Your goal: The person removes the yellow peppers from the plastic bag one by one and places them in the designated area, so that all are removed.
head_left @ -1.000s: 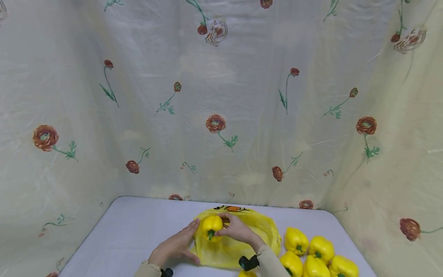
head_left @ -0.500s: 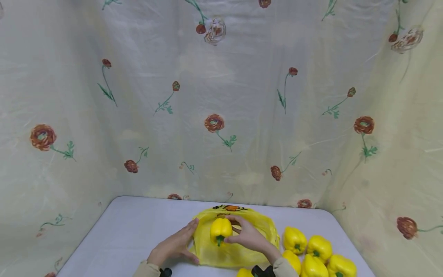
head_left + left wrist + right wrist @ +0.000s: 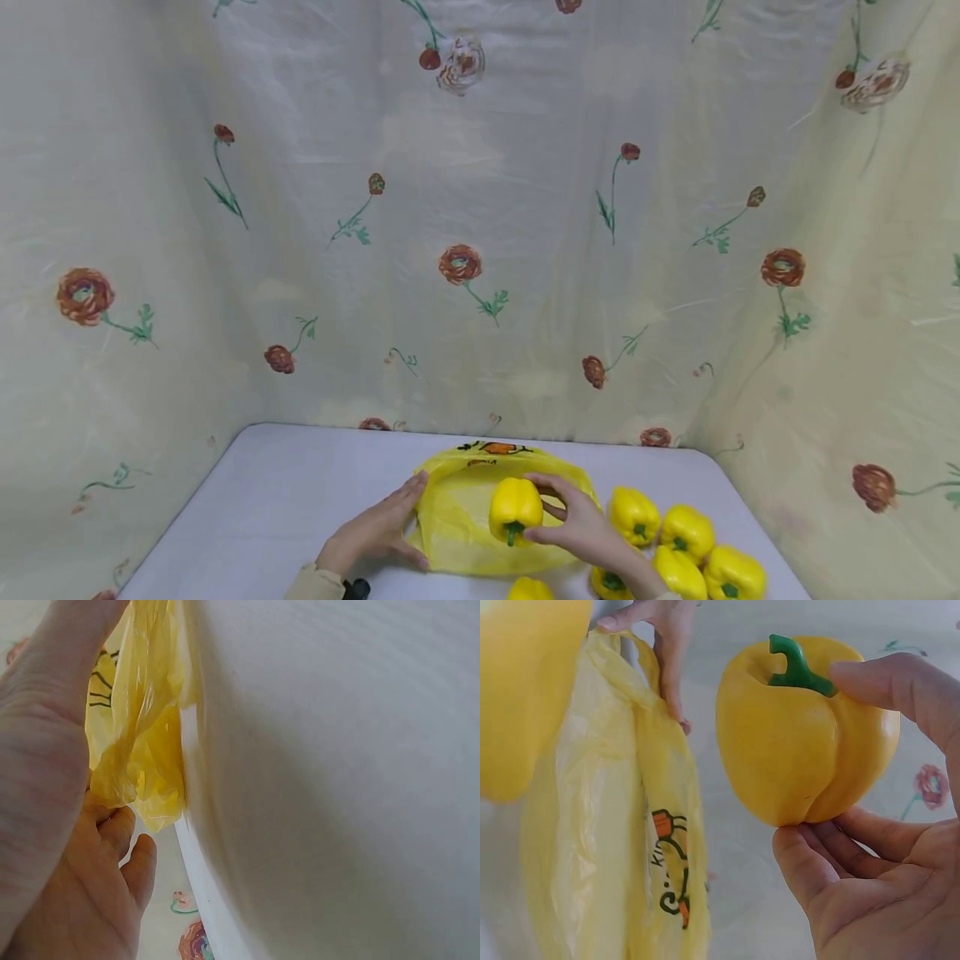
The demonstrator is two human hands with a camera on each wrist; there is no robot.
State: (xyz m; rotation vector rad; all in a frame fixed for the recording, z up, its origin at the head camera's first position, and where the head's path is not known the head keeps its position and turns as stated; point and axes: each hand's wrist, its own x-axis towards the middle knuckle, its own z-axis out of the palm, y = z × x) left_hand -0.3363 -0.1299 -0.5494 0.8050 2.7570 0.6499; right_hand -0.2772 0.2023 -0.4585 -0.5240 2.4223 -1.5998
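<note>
My right hand [image 3: 587,527] holds a yellow bell pepper [image 3: 515,507] above the front of a yellow plastic bag [image 3: 452,533]. In the right wrist view, the thumb presses beside the pepper's green stem [image 3: 798,669] and the other fingers [image 3: 799,859] support its opposite side. My left hand [image 3: 378,527] rests at the bag's left edge, fingers extended and thumb spread apart. The left wrist view shows the crumpled bag side [image 3: 154,761] against that hand; some of its fingers are hidden there.
Several yellow bell peppers [image 3: 687,533] sit at the right of the white table [image 3: 300,475]. Another pepper [image 3: 530,590] lies at the front edge of the view. A flower-printed curtain [image 3: 525,333] surrounds the table at the back and sides.
My right hand has carried the bell pepper rightward, away from the left hand and across the bag's opening. The left hand has stayed at the bag's left edge.
</note>
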